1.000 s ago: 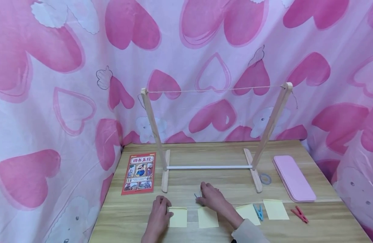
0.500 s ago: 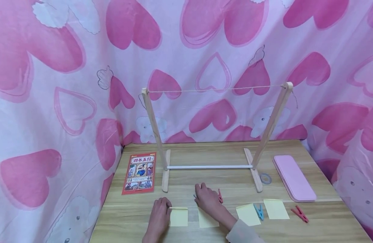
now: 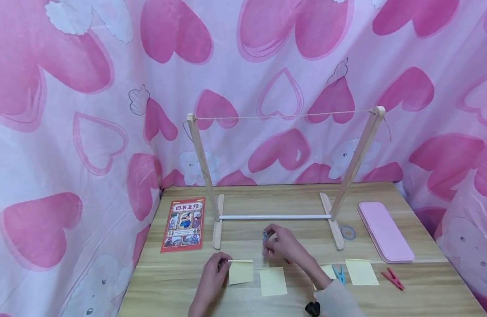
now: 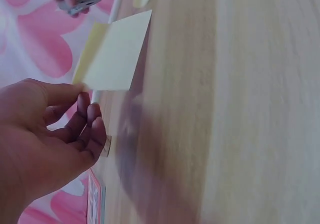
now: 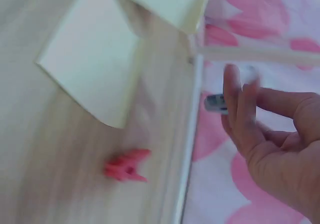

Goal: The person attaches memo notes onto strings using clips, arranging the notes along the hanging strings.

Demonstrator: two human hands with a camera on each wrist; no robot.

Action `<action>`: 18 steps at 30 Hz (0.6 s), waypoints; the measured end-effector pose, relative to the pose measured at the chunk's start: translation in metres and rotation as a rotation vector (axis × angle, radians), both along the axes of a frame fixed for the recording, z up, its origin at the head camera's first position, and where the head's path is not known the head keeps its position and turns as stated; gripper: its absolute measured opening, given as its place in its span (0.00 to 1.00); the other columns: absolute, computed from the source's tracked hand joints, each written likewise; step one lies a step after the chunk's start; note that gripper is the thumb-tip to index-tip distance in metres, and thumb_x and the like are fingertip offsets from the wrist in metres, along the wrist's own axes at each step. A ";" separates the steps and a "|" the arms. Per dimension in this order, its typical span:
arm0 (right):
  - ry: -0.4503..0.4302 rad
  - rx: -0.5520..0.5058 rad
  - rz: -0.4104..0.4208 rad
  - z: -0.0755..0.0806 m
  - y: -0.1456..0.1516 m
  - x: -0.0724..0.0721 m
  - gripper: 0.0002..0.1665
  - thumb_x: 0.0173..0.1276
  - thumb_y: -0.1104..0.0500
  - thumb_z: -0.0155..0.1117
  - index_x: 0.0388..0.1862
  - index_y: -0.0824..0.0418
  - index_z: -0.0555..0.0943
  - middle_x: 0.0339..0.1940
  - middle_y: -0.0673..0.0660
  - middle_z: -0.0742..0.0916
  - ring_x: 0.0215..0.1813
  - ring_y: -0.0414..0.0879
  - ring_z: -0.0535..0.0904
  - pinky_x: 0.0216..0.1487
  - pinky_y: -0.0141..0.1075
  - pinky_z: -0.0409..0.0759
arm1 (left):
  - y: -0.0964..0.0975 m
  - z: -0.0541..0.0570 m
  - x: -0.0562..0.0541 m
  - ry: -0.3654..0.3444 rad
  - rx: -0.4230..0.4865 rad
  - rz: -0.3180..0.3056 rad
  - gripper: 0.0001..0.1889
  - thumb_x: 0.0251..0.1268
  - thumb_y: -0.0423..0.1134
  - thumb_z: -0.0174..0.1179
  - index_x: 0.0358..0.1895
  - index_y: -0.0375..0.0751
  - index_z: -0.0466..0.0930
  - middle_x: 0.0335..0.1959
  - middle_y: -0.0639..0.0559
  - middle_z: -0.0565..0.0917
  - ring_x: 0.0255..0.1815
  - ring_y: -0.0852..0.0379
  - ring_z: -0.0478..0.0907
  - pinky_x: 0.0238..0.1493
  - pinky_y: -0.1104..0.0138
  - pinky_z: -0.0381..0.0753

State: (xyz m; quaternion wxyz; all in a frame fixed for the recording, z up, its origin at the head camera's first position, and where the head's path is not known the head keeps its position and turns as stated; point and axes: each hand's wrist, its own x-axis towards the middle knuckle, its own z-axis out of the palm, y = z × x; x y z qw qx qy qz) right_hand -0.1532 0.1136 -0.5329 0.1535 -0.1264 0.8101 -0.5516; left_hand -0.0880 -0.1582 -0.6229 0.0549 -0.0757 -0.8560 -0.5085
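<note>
My left hand pinches the top left corner of a pale yellow paper note between thumb and fingers. The note has a folded strip along its top edge and is tilted up off the table, casting a shadow. Further right, my right hand holds a small blue-grey clothespin in its fingertips, above the table and in front of the frame's white bar. The fingers partly cover that clothespin. A second yellow note lies between the hands, and a red clothespin lies below my right hand.
A wooden stand with a string strung across its posts stands behind the hands. To the right lie two more notes, a blue clothespin, another red clothespin, a tape roll and a pink case. A red book lies left.
The left hand has taken the leftmost note by its corner and raised it slightly to the right. The right hand has picked the blue-grey clothespin up off the table and moved up and right.
</note>
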 end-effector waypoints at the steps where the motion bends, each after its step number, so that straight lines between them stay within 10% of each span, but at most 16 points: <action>1: -0.030 -0.059 -0.009 0.005 0.004 -0.001 0.15 0.74 0.74 0.67 0.57 0.77 0.78 0.47 0.68 0.88 0.33 0.56 0.93 0.35 0.40 0.92 | 0.002 0.007 0.000 -0.037 0.040 -0.010 0.05 0.81 0.35 0.63 0.47 0.37 0.85 0.38 0.50 0.83 0.38 0.61 0.77 0.37 0.70 0.80; 8: -0.051 -0.305 0.016 0.037 0.028 -0.013 0.18 0.82 0.69 0.64 0.63 0.78 0.73 0.50 0.69 0.86 0.43 0.56 0.95 0.50 0.46 0.93 | 0.022 0.066 -0.016 -0.243 0.249 0.027 0.09 0.80 0.33 0.63 0.56 0.33 0.83 0.49 0.43 0.87 0.50 0.54 0.82 0.52 0.70 0.84; 18: 0.244 -0.077 -0.047 0.110 0.048 -0.025 0.17 0.78 0.63 0.72 0.61 0.68 0.83 0.50 0.61 0.86 0.45 0.42 0.85 0.46 0.31 0.85 | 0.043 0.139 -0.049 -0.187 0.453 0.118 0.13 0.83 0.36 0.62 0.62 0.36 0.85 0.56 0.44 0.86 0.59 0.52 0.83 0.60 0.73 0.83</action>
